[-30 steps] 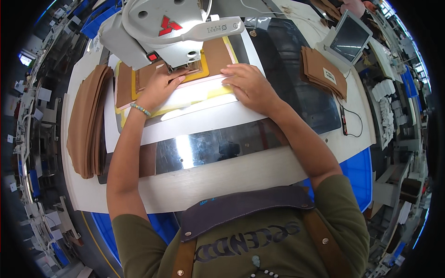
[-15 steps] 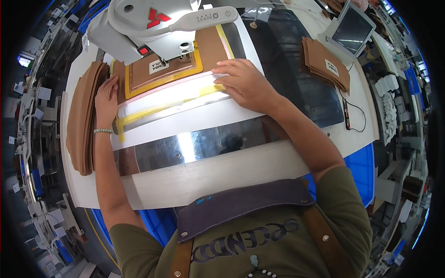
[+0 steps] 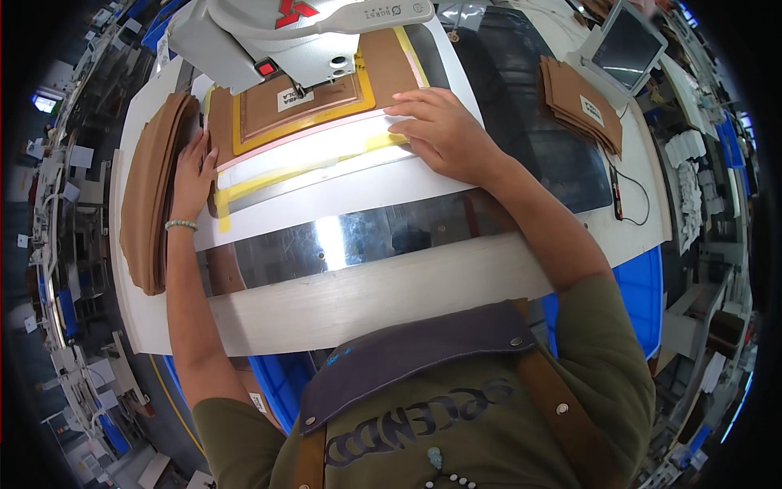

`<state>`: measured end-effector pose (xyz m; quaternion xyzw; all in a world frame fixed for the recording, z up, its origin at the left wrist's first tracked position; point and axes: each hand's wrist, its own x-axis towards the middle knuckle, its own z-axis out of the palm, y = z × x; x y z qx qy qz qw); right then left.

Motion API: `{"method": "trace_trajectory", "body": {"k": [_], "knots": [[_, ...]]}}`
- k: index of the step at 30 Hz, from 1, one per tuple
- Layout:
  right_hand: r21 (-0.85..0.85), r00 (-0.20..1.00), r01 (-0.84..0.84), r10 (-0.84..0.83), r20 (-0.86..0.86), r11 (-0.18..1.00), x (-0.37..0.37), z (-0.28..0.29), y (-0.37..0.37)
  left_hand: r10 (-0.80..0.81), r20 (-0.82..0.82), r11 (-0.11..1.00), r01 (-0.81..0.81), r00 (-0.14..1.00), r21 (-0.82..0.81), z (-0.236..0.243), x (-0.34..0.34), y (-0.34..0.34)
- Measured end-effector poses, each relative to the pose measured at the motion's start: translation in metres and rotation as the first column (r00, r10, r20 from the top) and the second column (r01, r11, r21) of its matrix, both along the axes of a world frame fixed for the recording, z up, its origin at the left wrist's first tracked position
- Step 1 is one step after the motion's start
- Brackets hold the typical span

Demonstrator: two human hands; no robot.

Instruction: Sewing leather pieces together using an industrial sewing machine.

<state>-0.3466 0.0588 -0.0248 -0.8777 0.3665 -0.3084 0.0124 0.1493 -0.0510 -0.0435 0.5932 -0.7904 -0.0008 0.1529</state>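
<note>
A flat sewing template with a white sheet (image 3: pixel 358 191), yellow tape strips and a pink strip lies under the head of a white sewing machine (image 3: pixel 314 61). A brown fabric panel (image 3: pixel 389 61) is in it, with a yellow-edged frame (image 3: pixel 244 147) around a smaller brown piece. The machine's needle area is over a pale label (image 3: pixel 293 100) on that piece. My left hand (image 3: pixel 194 175) rests at the template's left edge, fingers extended, beside a tall brown stack. My right hand (image 3: pixel 446 134) is at the template's right side, fingers apart and holding nothing.
Folded brown pieces (image 3: pixel 151 196) are stacked at the left. More brown pieces (image 3: pixel 566 94) with a label lie at the right, near a tilted screen (image 3: pixel 626 50) and a thin cable (image 3: pixel 648 200). A polished metal plate (image 3: pixel 366 244) crosses the front; blue bins (image 3: pixel 639 306) are below.
The whole view has shifted a little. My left fingers have straightened along the template's left edge. My right hand keeps nearly the same place on the template.
</note>
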Motion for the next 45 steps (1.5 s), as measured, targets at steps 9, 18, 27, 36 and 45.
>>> {"method": "trace_trajectory", "body": {"k": [9, 18, 27, 36, 45], "knots": [[-0.041, 1.000, 0.007, -0.008, -0.020, 0.999, -0.004, 0.026, 0.008, -0.129, -0.019, 0.988, 0.127, 0.991, -0.085, 0.001, -0.074, 0.009], [-0.008, 0.993, 0.073, -0.073, -0.089, 0.997, -0.058, 0.039, 0.015, 0.069, -0.059, 0.984, -0.077, 0.996, -0.158, -0.024, -0.157, -0.019], [0.019, 0.974, -0.047, 0.050, -0.220, 0.999, -0.002, 0.021, -0.011, 0.092, -0.126, 0.934, -0.129, 0.988, -0.332, -0.025, -0.206, -0.025], [-0.066, 0.988, -0.089, 0.079, -0.133, 0.994, 0.017, -0.006, -0.007, 0.263, -0.831, 0.805, -0.587, 0.491, -0.092, -0.028, -0.151, -0.049], [-0.002, 0.971, -0.138, 0.135, -0.195, 0.990, 0.008, 0.000, -0.010, -0.165, -0.869, 0.883, -0.321, 0.467, -0.341, 0.079, -0.049, 0.077]]}}
